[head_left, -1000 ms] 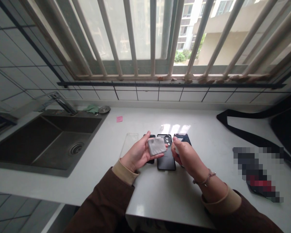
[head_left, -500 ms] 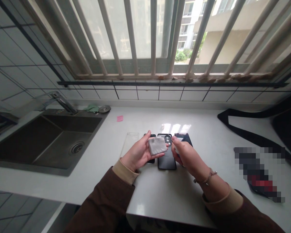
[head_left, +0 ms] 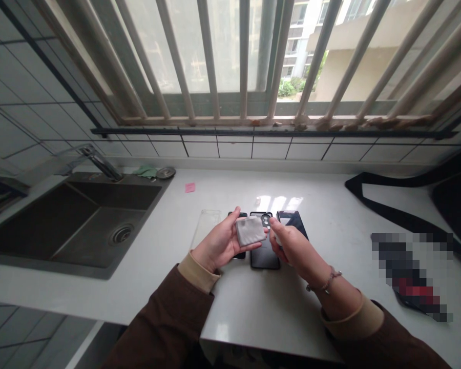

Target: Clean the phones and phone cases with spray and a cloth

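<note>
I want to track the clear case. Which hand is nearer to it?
Left. The left hand is just right of the clear case; the right hand is farther right, past the phones.

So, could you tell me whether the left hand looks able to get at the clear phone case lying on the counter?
Probably yes. The clear case lies flat just left of the left hand with nothing between them, but that hand's fingers hold a folded grey cloth, so it would have to free them first.
</note>
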`<state>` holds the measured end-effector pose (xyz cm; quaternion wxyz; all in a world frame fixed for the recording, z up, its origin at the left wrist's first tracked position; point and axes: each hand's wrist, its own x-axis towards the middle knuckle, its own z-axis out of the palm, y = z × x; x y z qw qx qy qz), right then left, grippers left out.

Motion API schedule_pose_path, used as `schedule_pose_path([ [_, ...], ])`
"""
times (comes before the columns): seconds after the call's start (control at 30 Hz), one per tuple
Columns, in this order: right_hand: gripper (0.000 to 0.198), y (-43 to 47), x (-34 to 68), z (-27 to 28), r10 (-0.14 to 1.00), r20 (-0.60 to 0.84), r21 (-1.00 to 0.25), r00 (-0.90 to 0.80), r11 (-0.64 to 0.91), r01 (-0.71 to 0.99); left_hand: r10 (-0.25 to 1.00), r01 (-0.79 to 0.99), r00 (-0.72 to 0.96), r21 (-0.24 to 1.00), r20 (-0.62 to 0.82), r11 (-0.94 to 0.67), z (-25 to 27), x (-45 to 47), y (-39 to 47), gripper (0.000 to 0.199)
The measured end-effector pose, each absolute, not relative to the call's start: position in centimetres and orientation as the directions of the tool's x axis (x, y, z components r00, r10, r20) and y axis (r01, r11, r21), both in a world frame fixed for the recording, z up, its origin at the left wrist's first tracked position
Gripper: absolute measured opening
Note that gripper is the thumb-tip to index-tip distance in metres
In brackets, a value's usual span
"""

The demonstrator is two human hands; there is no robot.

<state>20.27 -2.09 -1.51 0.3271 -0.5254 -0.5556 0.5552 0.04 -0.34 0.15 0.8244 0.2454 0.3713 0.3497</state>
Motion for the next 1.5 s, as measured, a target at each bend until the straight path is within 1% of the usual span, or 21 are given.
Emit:
schedule_pose_path([
  [0.13, 0.075, -2.1, 20.4, -1.5, 0.956, -0.177, -0.966, -0.233, -0.124, 0.225, 0.759, -0.401, 0.485, 0.661, -0.434, 0.634, -0.1, 0.0, -0.3, 0.062],
  [0.23, 0.076, -2.0, 20.6, -2.0, 0.966, -0.177, -0.964, -0.19, -0.131, 0.233, 0.767, -0.403, 0.483, 0.67, -0.423, 0.623, -0.3, -0.1, -0.4, 0.053],
  [0.33, 0.08, -1.7, 20.7, -2.5, 0.976, -0.135, -0.956, -0.173, -0.082, 0.283, 0.793, -0.362, 0.465, 0.733, -0.393, 0.575, -0.7, 0.0, -0.4, 0.036],
  [0.43, 0.073, -1.7, 20.5, -2.4, 0.989, -0.038, -0.962, -0.141, 0.002, 0.272, 0.818, -0.288, 0.438, 0.804, -0.372, 0.52, -1.1, 0.2, -0.6, 0.027],
  [0.57, 0.059, -1.6, 20.6, -1.1, 0.999, 0.033, -0.984, -0.023, 0.037, 0.176, 0.81, -0.248, 0.469, 0.828, -0.352, 0.503, -1.3, 0.2, -0.8, 0.027],
  [0.67, 0.058, -1.0, 20.8, 0.2, 0.995, 0.093, -0.974, 0.03, 0.085, 0.21, 0.794, -0.24, 0.529, 0.845, -0.299, 0.478, -1.3, 0.1, -0.9, 0.031],
  [0.73, 0.056, -0.1, 20.8, 1.0, 0.991, 0.129, -0.968, 0.031, 0.119, 0.221, 0.797, -0.247, 0.541, 0.856, -0.267, 0.454, -1.2, 0.1, -1.0, 0.033],
  [0.83, 0.051, 1.7, 20.6, 1.9, 0.992, 0.127, -0.99, -0.005, 0.127, 0.063, 0.818, -0.259, 0.511, 0.859, -0.266, 0.441, -1.0, 0.2, -1.0, 0.032],
  [0.87, 0.05, 2.4, 20.5, 2.2, 0.992, 0.122, -0.992, -0.034, 0.123, 0.026, 0.827, -0.263, 0.487, 0.856, -0.28, 0.444, -1.0, 0.2, -1.0, 0.03],
  [0.9, 0.05, 2.9, 20.5, 2.5, 0.99, 0.125, -0.991, -0.067, 0.127, 0.032, 0.839, -0.276, 0.456, 0.85, -0.296, 0.449, -0.9, 0.3, -0.9, 0.029],
  [0.93, 0.051, 3.4, 20.4, 2.8, 0.986, 0.134, -0.987, -0.097, 0.142, 0.08, 0.854, -0.304, 0.419, 0.838, -0.309, 0.452, -0.9, 0.4, -0.8, 0.027],
  [0.97, 0.051, 3.7, 20.2, 3.1, 0.981, 0.148, -0.972, -0.126, 0.168, 0.163, 0.872, -0.35, 0.374, 0.822, -0.317, 0.449, -0.9, 0.4, -0.7, 0.025],
  [1.03, 0.055, 3.9, 19.8, 3.4, 0.969, 0.188, -0.904, -0.158, 0.233, 0.359, 0.907, -0.474, 0.274, 0.776, -0.319, 0.417, -1.1, 0.5, -0.3, 0.024],
  [1.1, 0.059, 3.4, 18.9, 3.3, 0.958, 0.225, -0.811, -0.179, 0.286, 0.51, 0.941, -0.59, 0.181, 0.734, -0.287, 0.337, -1.3, 0.6, 0.0, 0.024],
  [1.13, 0.061, 2.9, 18.4, 3.1, 0.952, 0.237, -0.775, -0.193, 0.305, 0.554, 0.958, -0.627, 0.135, 0.727, -0.254, 0.281, -1.4, 0.7, 0.1, 0.024],
  [1.2, 0.06, 1.9, 17.1, 2.2, 0.937, 0.256, -0.742, -0.238, 0.348, 0.573, 0.985, -0.644, 0.059, 0.748, -0.163, 0.162, -1.5, 0.7, 0.1, 0.025],
  [1.23, 0.06, 1.4, 16.5, 1.7, 0.931, 0.255, -0.742, -0.262, 0.362, 0.564, 0.993, -0.626, 0.038, 0.772, -0.112, 0.111, -1.5, 0.7, 0.1, 0.027],
  [1.3, 0.06, 0.6, 15.5, 0.7, 0.934, 0.251, -0.749, -0.256, 0.355, 0.559, 0.999, -0.563, 0.036, 0.825, -0.026, 0.042, -1.4, 0.7, 0.0, 0.032],
  [1.4, 0.06, 0.2, 14.7, -0.2, 0.933, 0.269, -0.754, -0.237, 0.358, 0.551, 0.998, -0.497, 0.061, 0.868, 0.034, 0.0, -1.1, 0.6, -0.2, 0.037],
  [1.5, 0.06, 0.2, 14.6, -0.3, 0.934, 0.271, -0.757, -0.234, 0.357, 0.547, 0.997, -0.497, 0.071, 0.868, 0.039, 0.001, -0.9, 0.6, -0.4, 0.037],
])
